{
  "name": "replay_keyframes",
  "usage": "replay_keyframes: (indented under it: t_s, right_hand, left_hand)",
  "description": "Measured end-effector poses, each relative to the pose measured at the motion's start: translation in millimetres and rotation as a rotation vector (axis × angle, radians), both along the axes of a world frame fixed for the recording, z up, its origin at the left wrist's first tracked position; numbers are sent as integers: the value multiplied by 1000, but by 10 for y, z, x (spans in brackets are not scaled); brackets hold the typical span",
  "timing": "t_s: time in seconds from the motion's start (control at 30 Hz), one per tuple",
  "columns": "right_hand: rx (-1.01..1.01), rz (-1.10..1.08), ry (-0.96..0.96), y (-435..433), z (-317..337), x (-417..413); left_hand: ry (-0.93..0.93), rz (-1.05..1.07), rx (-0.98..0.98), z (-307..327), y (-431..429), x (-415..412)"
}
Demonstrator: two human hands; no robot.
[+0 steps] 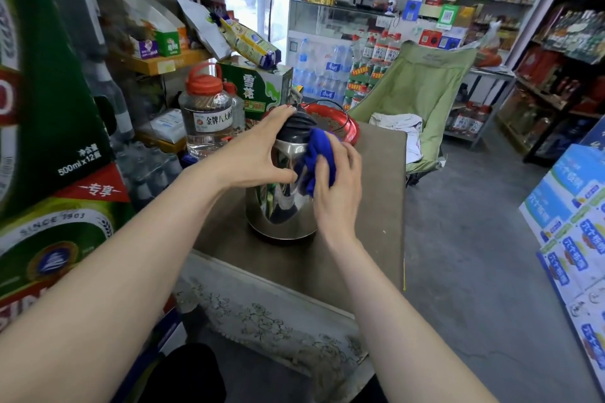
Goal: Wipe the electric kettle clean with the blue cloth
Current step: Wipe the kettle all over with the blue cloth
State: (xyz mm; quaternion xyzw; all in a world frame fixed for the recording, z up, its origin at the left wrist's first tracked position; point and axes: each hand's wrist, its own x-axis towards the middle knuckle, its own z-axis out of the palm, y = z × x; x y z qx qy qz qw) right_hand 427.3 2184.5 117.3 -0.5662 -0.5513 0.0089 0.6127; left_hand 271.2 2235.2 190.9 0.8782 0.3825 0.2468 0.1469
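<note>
A shiny steel electric kettle (281,206) with a black lid stands upright on a small brown table (366,239). My left hand (258,150) grips the kettle's upper left side, thumb on the steel body and fingers reaching over the black lid. My right hand (337,180) holds a bunched blue cloth (319,154) and presses it against the kettle's upper right side, just under the lid. The cloth and my right hand hide most of the kettle's right flank.
A red tray (352,126) with a black cord lies behind the kettle. A clear jug with a red cap (206,111) stands at the left. Green beer cartons (49,141) crowd the left. A green folding chair (422,95) and stacked boxes (576,213) stand to the right.
</note>
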Motion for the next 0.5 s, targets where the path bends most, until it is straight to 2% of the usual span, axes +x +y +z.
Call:
replay_keyframes:
  t_s: [0.17, 0.23, 0.3, 0.4, 0.5]
  right_hand:
    - [-16, 46, -211, -396, -657, -122]
    - [-30, 78, -252, -417, -689, -76]
    - [-34, 72, -155, -306, -509, -10]
    - [-47, 80, 94, -71, -134, 124]
    - [-80, 129, 123, 18, -101, 146]
  left_hand:
    - [17, -14, -68, 8, -7, -46]
    - [10, -10, -109, 42, -15, -27]
    - [-26, 18, -112, 67, -27, 23]
    - [11, 166, 15, 38, -62, 117]
    - [23, 305, 63, -55, -91, 190]
